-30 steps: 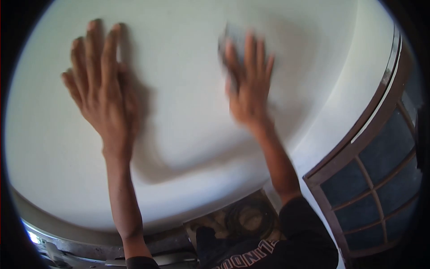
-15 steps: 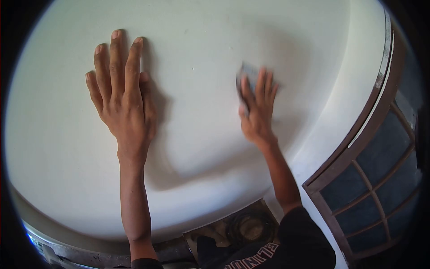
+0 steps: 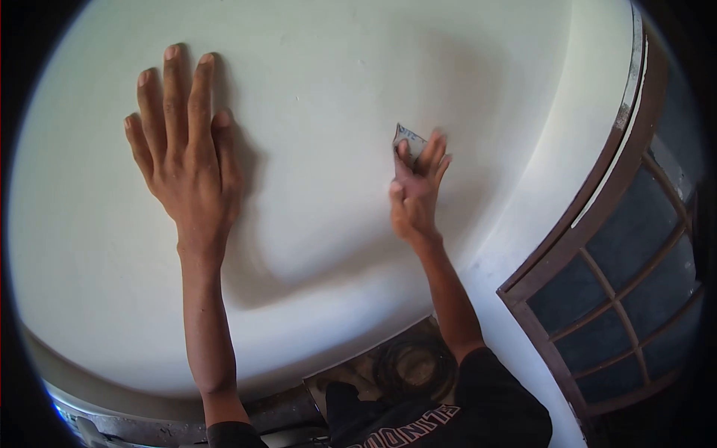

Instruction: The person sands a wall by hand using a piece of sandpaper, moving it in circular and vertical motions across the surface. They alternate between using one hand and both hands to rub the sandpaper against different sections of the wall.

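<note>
My left hand [image 3: 196, 175] lies flat on the pale wall [image 3: 321, 194], fingers stretched upward and slightly spread. To its right, my right hand [image 3: 415, 205] presses a small folded piece of sandpaper [image 3: 408, 136] against the same wall. Blue print shows on the paper's grey back. Its upper corner sticks out past the fingers, while the lower part is tucked under the thumb and palm. The fingertips of this hand are a little blurred.
On the right a brown wooden frame with dark panes [image 3: 620, 299] stands beside the wall's corner. A coiled dark hose or cable [image 3: 385, 373] lies on the floor below. At lower left runs a dark ledge [image 3: 149, 427].
My right hand has slid down the wall with the sandpaper, slightly to the right. My left hand stays about where it was on the wall. The whole view has shifted a little.
</note>
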`<state>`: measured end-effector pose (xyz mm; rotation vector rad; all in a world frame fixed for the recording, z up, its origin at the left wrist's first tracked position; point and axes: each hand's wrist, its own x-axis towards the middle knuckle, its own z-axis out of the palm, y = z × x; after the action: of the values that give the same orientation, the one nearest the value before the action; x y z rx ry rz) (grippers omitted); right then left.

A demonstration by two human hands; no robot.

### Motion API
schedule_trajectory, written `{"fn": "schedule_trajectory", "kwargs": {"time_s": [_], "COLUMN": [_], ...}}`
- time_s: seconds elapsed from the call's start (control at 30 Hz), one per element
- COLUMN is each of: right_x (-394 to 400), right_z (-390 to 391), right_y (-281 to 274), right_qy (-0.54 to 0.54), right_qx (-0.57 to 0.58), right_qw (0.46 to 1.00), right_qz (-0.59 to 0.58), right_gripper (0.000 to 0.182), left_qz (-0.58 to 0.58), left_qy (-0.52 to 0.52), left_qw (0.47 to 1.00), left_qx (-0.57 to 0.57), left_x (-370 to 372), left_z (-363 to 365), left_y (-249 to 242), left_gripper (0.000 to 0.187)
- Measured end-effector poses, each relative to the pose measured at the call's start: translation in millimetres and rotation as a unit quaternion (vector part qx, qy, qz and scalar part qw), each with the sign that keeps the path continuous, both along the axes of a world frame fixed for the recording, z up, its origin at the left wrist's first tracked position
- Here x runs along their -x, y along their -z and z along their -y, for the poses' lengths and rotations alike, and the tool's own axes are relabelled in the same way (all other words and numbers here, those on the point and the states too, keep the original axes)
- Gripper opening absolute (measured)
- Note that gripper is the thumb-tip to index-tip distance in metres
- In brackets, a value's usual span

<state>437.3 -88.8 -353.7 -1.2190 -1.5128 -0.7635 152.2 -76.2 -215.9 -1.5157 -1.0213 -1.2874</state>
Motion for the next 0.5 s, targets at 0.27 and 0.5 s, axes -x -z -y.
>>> {"fn": "schedule_trajectory", "kwargs": {"time_s": [0.27, 0.5], "right_x": [-76.8, 36.4], "right_z": [-12.2, 0.3], "right_y": [-99.6, 71.0], "right_qy": [-0.021, 0.015], "right_qx": [-0.110, 0.002], "right_qw": [0.966, 0.999], "right_qz": [-0.231, -0.037], "right_gripper": [0.104, 0.059], "left_qz": [-0.019, -0.020], "left_qy": [0.031, 0.069], "left_qw": [0.998, 0.993], "left_qx": [-0.042, -0.098], "left_x": [6.2, 5.5], "left_z": [-11.2, -22.3], "left_y": [3.9, 4.4], "left_gripper": [0.044, 0.045]}}
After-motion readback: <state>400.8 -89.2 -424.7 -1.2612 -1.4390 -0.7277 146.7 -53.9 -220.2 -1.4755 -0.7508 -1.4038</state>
